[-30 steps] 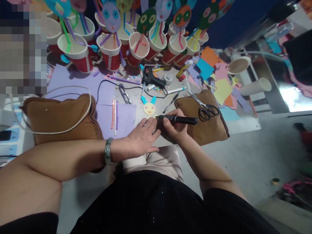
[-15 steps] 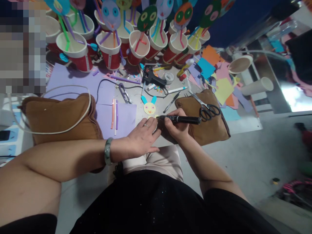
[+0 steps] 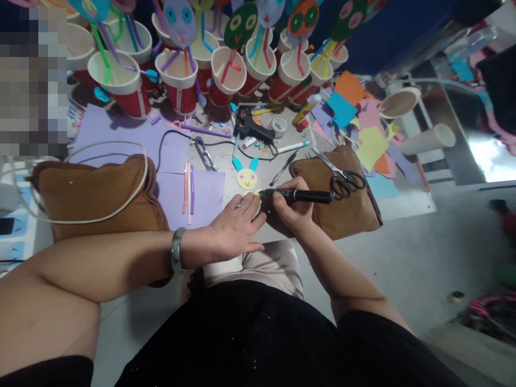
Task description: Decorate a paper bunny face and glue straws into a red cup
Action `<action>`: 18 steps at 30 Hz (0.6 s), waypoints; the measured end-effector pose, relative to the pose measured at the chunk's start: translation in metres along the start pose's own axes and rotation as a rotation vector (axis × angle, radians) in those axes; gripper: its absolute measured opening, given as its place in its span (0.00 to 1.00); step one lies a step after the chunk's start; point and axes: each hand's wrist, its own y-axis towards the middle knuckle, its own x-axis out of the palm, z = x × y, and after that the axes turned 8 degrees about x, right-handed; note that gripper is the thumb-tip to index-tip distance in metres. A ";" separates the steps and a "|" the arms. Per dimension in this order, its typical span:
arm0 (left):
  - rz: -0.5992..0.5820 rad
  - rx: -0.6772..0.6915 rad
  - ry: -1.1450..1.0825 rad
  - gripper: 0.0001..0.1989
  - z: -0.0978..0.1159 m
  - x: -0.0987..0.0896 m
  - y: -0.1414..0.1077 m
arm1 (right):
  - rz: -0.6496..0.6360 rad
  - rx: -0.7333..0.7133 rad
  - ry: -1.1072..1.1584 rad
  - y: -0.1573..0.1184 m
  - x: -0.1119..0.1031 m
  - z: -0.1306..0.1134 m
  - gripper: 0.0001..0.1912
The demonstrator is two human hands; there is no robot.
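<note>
My right hand (image 3: 296, 207) is closed around a black marker (image 3: 310, 196). The marker's tip points left and meets a small yellow paper piece (image 3: 258, 192), mostly hidden by my left fingers. My left hand (image 3: 237, 223) lies flat with its fingers stretched over that piece, pressing it to the table. Just beyond the fingertips rests a yellow paper rabbit face (image 3: 246, 178) with blue ears, pink eyes and a small mouth. To its right lies a thin black pen (image 3: 284, 168).
Two brown cushions (image 3: 92, 199) flank my arms; black-handled scissors (image 3: 341, 174) lie on the right one. Straws (image 3: 188, 193) rest on purple paper (image 3: 209, 199). Behind are a glue gun (image 3: 252, 126), a utility knife (image 3: 206, 154), coloured paper scraps (image 3: 371, 145) and several red cups (image 3: 179, 91) with straw figures.
The view has shifted very slightly. Both hands and the marker stay in almost the same place, with the tip still at the yellow piece.
</note>
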 end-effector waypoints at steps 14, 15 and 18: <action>-0.031 0.002 -0.010 0.37 -0.001 -0.002 -0.001 | 0.013 -0.034 -0.035 -0.001 -0.001 0.002 0.08; -0.028 0.004 -0.008 0.37 -0.001 -0.002 -0.001 | 0.030 -0.044 -0.039 -0.001 -0.001 0.003 0.09; -0.013 0.013 0.001 0.38 -0.001 -0.001 -0.001 | 0.071 -0.063 -0.037 -0.001 0.000 0.006 0.09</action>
